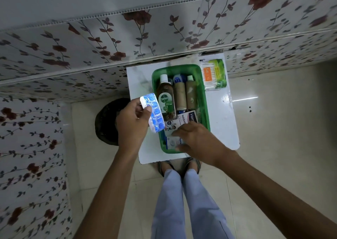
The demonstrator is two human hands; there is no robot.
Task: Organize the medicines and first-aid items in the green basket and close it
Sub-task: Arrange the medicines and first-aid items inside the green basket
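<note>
The green basket (203, 100) stands open on a small white table (222, 122). Inside lie a Dettol bottle (166, 96), two brown bandage rolls (186, 94), a Hansaplast box (187, 118) and small white cartons (173, 141) at the near end. My left hand (132, 124) holds a blue tablet blister strip (154, 112) just left of the basket's rim. My right hand (198, 142) reaches into the basket's near end, fingers resting on the white cartons; whether it grips one is unclear.
A cotton-bud pack (209, 76) lies on a green packet (219, 72) at the table's far right corner. A dark round stool (106, 122) stands left of the table. Floral-patterned walls close in behind and to the left. My legs and sandals are under the table's near edge.
</note>
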